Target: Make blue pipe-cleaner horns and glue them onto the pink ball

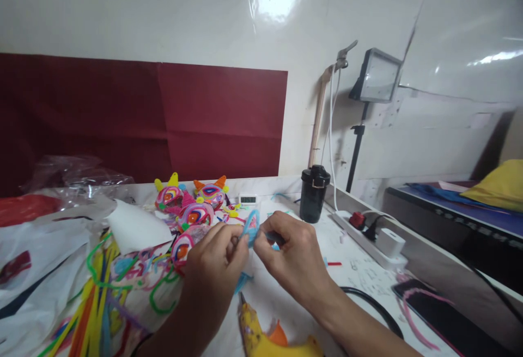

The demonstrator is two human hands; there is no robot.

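A light blue pipe cleaner, bent into a narrow upright loop, is pinched between the thumb and fingers of my left hand. My right hand is closed at the loop's right side, thumb and forefinger pressed together on it. A dark grey piece shows between those fingers; its kind cannot be made out. Below both hands lies a yellow glue gun with an orange trigger, its nozzle pointing up the table. More light blue pipe cleaner lies by the nozzle, partly behind my left hand.
Colourful decorated masks sit at the back left. Loose pipe cleaners and a white sheet lie at left. A black cup, small digital clock, power strip, black cable and dark phone are around the right side.
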